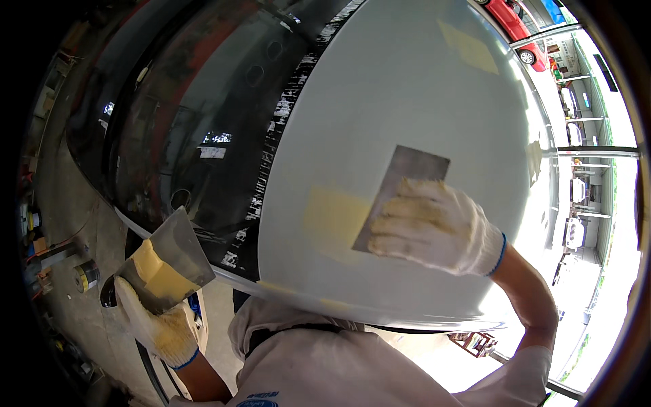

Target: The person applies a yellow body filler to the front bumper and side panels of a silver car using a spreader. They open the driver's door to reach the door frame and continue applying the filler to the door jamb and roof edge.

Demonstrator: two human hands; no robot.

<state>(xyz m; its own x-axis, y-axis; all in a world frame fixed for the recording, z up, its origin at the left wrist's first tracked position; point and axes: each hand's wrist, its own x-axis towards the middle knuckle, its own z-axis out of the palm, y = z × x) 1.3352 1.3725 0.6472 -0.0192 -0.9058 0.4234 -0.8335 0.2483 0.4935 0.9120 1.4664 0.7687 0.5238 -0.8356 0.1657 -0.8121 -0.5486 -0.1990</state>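
My right hand (434, 227), in a white knit glove stained yellow, lies over a flat grey rectangular putty spreader (412, 168). Its fingers press the spreader against the pale grey car panel (366, 102). Beside the spreader's left edge is a smooth yellow patch of filler (332, 217). At the lower left, my left hand (152, 325), gloved the same way, grips a wide metal putty knife (193, 254) by its black handle. A thick smear of yellow filler (156, 268) sits on that blade, held off the car's side.
Another yellow filler patch (471, 47) shows toward the panel's far end. Dark window glass (210, 129) borders the panel on the left. A tin (86, 276) stands on the floor at left. A red car (512, 27) is at the far right, and a small rack (475, 344) stands behind the panel's near edge.
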